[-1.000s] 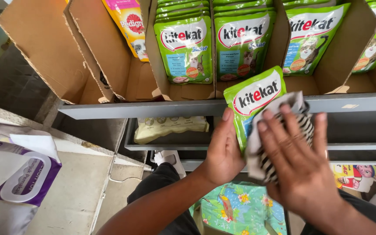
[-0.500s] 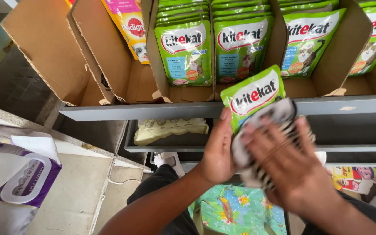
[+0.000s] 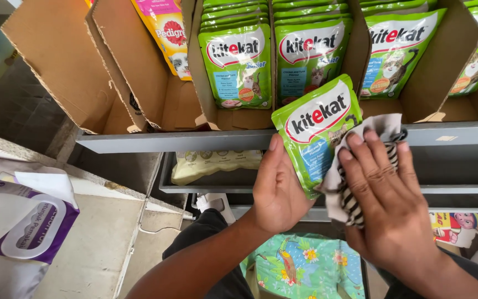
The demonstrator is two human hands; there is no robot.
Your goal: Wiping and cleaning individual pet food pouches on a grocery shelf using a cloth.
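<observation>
My left hand holds a green pet-food pouch upright in front of the grey shelf edge. My right hand presses a white cloth with black stripes against the pouch's lower right side. The cloth covers part of the pouch's front. Right behind the pouch, open cardboard boxes on the shelf hold rows of matching green pouches.
An orange and pink pouch stands in the cardboard box at the left. A pale packet lies on the lower shelf. A white and purple bag rests at the left. A colourful printed pack sits below my arms.
My right hand has slid the striped cloth down and to the right, uncovering more of the pouch's front. The left hand keeps the pouch in about the same place.
</observation>
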